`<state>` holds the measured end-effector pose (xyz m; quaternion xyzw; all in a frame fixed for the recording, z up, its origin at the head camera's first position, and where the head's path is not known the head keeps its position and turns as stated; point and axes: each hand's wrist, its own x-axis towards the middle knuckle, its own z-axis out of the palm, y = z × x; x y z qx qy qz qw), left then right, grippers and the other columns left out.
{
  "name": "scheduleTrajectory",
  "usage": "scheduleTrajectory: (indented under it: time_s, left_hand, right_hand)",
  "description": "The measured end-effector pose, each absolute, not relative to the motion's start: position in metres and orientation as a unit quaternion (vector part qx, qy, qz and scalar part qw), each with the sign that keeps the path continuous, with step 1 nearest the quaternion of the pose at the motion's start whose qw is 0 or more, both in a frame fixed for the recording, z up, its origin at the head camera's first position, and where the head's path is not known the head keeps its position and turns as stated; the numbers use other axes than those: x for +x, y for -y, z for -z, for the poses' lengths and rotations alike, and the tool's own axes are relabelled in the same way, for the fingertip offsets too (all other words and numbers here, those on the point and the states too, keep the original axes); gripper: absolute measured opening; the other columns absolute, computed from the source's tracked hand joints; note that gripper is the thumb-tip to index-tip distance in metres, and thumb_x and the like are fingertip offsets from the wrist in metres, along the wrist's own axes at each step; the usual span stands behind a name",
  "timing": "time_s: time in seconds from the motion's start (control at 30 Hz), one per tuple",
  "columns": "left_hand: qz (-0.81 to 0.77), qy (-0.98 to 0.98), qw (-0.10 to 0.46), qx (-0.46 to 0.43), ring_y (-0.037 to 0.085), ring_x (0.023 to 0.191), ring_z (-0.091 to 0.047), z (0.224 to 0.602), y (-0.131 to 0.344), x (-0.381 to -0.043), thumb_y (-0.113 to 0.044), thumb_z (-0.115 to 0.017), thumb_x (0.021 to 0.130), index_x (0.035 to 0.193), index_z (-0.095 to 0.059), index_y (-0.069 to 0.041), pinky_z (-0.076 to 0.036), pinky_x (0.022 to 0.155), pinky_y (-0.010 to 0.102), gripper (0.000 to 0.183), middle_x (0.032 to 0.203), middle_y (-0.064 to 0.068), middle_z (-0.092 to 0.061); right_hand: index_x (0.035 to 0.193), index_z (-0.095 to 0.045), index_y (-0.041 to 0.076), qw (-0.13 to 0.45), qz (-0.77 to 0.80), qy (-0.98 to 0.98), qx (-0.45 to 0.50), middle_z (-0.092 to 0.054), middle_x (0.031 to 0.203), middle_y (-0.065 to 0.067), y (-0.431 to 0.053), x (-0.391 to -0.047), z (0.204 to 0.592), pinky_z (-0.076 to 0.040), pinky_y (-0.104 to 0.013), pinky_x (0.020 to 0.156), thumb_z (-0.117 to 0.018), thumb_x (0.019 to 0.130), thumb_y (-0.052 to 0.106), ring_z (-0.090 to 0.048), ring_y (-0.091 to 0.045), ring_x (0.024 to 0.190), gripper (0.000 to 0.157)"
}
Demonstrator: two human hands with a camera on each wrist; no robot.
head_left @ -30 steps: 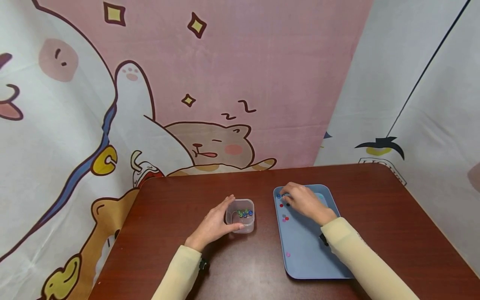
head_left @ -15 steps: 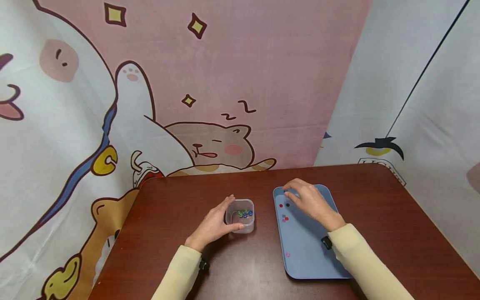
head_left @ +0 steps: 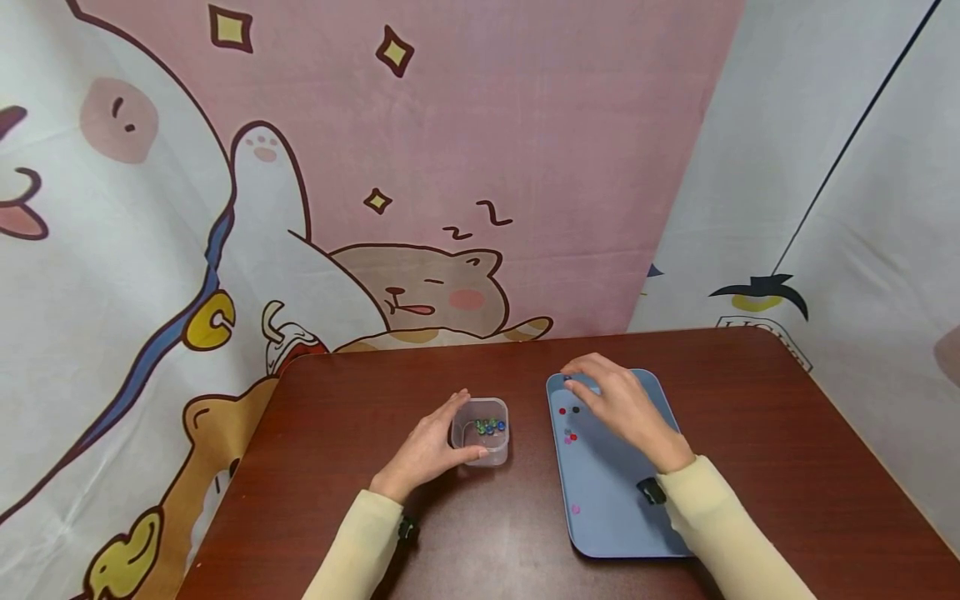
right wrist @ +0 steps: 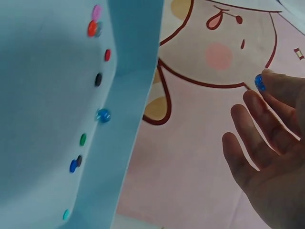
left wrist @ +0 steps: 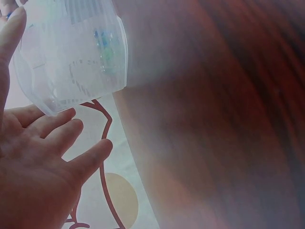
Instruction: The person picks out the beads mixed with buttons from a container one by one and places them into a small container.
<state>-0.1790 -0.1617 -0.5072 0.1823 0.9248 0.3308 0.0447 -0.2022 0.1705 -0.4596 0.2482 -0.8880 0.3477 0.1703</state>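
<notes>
My left hand [head_left: 426,451] holds a small clear plastic container [head_left: 495,457] on the table, thumb on the near side and fingers at the left and far side. Several green and blue marbles [head_left: 490,427] lie inside it. Above the far left part of a blue tray [head_left: 611,517], my right hand [head_left: 621,410] pinches a blue marble [right wrist: 259,82] between thumb and fingertip; its other fingers are spread. Another blue marble [right wrist: 103,115] lies in the tray by the wall, as the right wrist view shows.
Small flat pieces are scattered along the tray's left side, among them a red one [head_left: 562,411], a black one [head_left: 576,409] and a pink one [head_left: 576,509]. The brown table [head_left: 375,383] ends at a cartoon-printed cloth [head_left: 555,167] behind.
My right hand has risen from the tray's far left corner with a blue marble between its fingertips, and has shifted slightly left since half a second ago. My left hand has stayed on the container.
</notes>
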Motion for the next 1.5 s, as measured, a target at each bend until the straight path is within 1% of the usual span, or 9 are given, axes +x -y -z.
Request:
scheduleTrajectory:
  time_s: [0.17,0.27,0.47,0.57,0.73,0.9,1.13,1.5]
  left_hand:
    - [-0.332,-0.925,0.046,0.181,0.032,0.147,-0.041,0.507,0.162,-0.179,-0.054,-0.085,0.082,0.161,-0.038,-0.011,-0.039,0.114,0.055,0.101,0.166,0.007,-0.035]
    - [-0.331,-0.925,0.046,0.181,0.032,0.148,-0.041,0.507,0.162,-0.179,-0.055,-0.085,0.082,0.161,-0.038,-0.012,-0.039,0.114,0.055,0.101,0.166,0.006,-0.035]
    - [-0.334,-0.924,0.046,0.180,0.032,0.148,-0.041,0.507,0.161,-0.179,-0.054,-0.085,0.082,0.161,-0.038,-0.011,-0.039,0.114,0.055,0.101,0.166,0.007,-0.035]
    - [-0.334,-0.924,0.048,0.179,0.031,0.148,-0.040,0.508,0.161,-0.179,-0.055,-0.084,0.082,0.161,-0.038,-0.012,-0.039,0.114,0.055,0.101,0.166,0.006,-0.035]
    - [-0.332,-0.924,0.047,0.182,0.030,0.148,-0.039,0.508,0.161,-0.180,-0.059,-0.082,0.082,0.161,-0.038,-0.012,-0.039,0.114,0.055,0.102,0.166,0.005,-0.035]
    - [-0.332,-0.923,0.043,0.187,0.031,0.147,-0.041,0.508,0.162,-0.180,-0.057,-0.083,0.082,0.160,-0.040,-0.012,-0.040,0.113,0.055,0.100,0.166,0.006,-0.036]
    - [-0.334,-0.923,0.046,0.186,0.033,0.146,-0.042,0.508,0.163,-0.179,-0.056,-0.083,0.083,0.161,-0.038,-0.011,-0.042,0.112,0.055,0.101,0.166,0.008,-0.035]
    - [-0.321,-0.927,0.046,0.188,0.033,0.147,-0.042,0.506,0.162,-0.179,-0.058,-0.081,0.084,0.162,-0.035,-0.010,-0.042,0.112,0.054,0.102,0.165,0.011,-0.036]
  right_hand:
    - [0.110,-0.076,0.014,0.182,-0.359,0.878,0.260,-0.070,0.114,0.002,-0.160,-0.197,0.456,-0.058,-0.045,0.077,-0.080,0.092,0.010,-0.069,-0.019,0.098,0.019]
    - [0.111,-0.076,0.013,0.181,-0.367,0.873,0.268,-0.070,0.114,0.002,-0.153,-0.194,0.454,-0.058,-0.045,0.078,-0.080,0.092,0.010,-0.069,-0.020,0.099,0.019]
    - [0.112,-0.075,0.017,0.166,-0.377,0.869,0.275,-0.069,0.117,0.005,-0.138,-0.188,0.448,-0.058,-0.043,0.084,-0.079,0.094,0.016,-0.068,-0.016,0.103,0.019]
    - [0.113,-0.075,0.017,0.164,-0.382,0.863,0.285,-0.069,0.117,0.005,-0.131,-0.186,0.447,-0.057,-0.043,0.087,-0.079,0.094,0.016,-0.067,-0.015,0.105,0.019]
    - [0.113,-0.075,0.016,0.173,-0.382,0.855,0.307,-0.070,0.115,0.005,-0.120,-0.187,0.450,-0.057,-0.042,0.085,-0.078,0.094,0.014,-0.067,-0.014,0.103,0.019]
    - [0.113,-0.076,0.015,0.164,-0.373,0.854,0.322,-0.070,0.115,0.004,-0.110,-0.189,0.452,-0.057,-0.038,0.081,-0.078,0.094,0.014,-0.067,-0.013,0.101,0.019]
    - [0.111,-0.076,0.013,0.150,-0.344,0.860,0.346,-0.070,0.112,0.003,-0.098,-0.193,0.460,-0.057,-0.038,0.086,-0.078,0.094,0.012,-0.068,-0.014,0.103,0.017]
    - [0.108,-0.077,0.013,0.134,-0.277,0.873,0.378,-0.070,0.110,0.001,-0.088,-0.199,0.473,-0.057,-0.037,0.086,-0.077,0.095,0.015,-0.067,-0.015,0.102,0.013]
